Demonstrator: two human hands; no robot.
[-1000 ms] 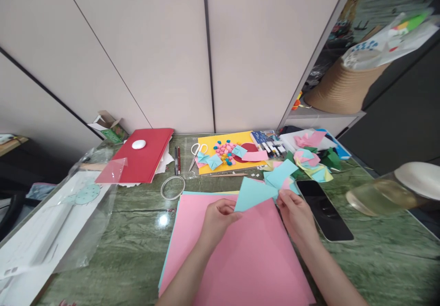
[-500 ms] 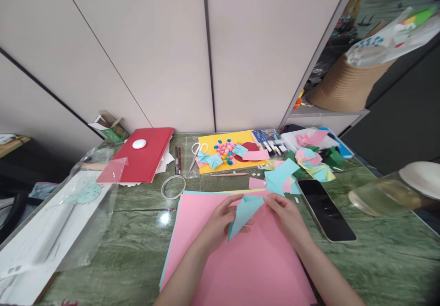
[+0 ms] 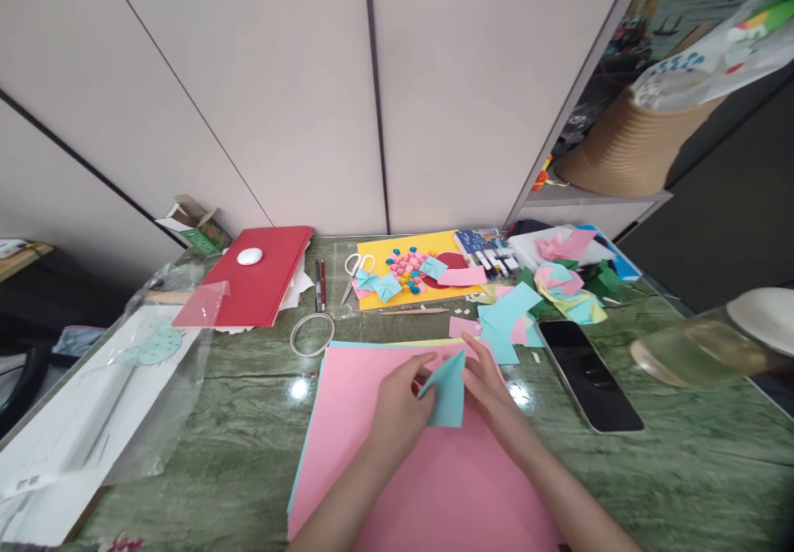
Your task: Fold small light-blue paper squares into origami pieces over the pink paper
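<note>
A folded piece of light blue paper [image 3: 452,395] is held up above a stack of coloured sheets, its creased layers standing partly apart. My left hand [image 3: 402,399] pinches its left side, thumb in front and the other fingers partly hidden. At the right edge, my right hand [image 3: 493,391] has its fingers round the paper, the index finger stretched upward past the top corner. Under both hands lies the pink top sheet [image 3: 353,453], with blue and yellow edges showing beneath.
Behind the stack are a tape roll [image 3: 313,335], scissors [image 3: 356,275], pens [image 3: 320,285] and a yellow sheet [image 3: 403,242] bearing small coloured balls. Blue paper scraps [image 3: 505,316], a phone [image 3: 589,378] and a bottle [image 3: 688,349] stand right. A red folder [image 3: 264,287] lies left.
The blue paper has been turned, so its broad face now points down and right. My right hand has shifted from pinching its top corner to its right edge, with fingers more spread.
</note>
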